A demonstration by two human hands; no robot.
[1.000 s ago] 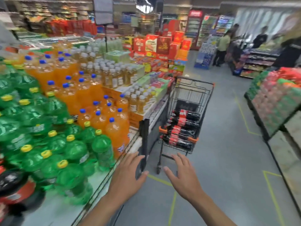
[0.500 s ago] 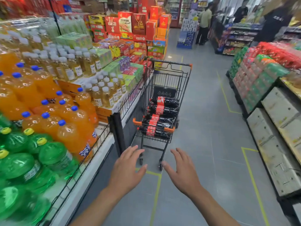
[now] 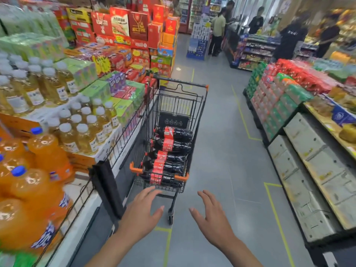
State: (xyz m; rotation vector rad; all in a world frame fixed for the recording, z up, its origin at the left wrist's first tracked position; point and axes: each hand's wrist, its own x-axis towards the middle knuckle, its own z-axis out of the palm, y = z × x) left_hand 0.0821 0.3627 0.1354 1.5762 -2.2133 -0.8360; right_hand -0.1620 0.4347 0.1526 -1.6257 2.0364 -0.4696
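Note:
A black wire shopping cart [image 3: 200, 120] with orange corner caps stands in the aisle just ahead of me, against the drinks display on the left. Several dark cola bottles [image 3: 169, 151] with red labels lie stacked inside it. My left hand [image 3: 142, 214] reaches forward with fingers spread, its fingertips at the cart's near edge, holding nothing. My right hand [image 3: 213, 218] is stretched out open to the right of the cart's near end, a short gap away from it.
Orange soda bottles [image 3: 36, 189] and pale yellow drink bottles [image 3: 81, 132] fill the left display behind a wire rail. Shelves of packs and white cartons [image 3: 312, 170] line the right. Several people [image 3: 217, 31] stand at the far end. Grey floor runs between.
I have walked forward along the aisle; the cart is now much closer and the green bottles have dropped out of view. Both hands stay open and extended toward the cart.

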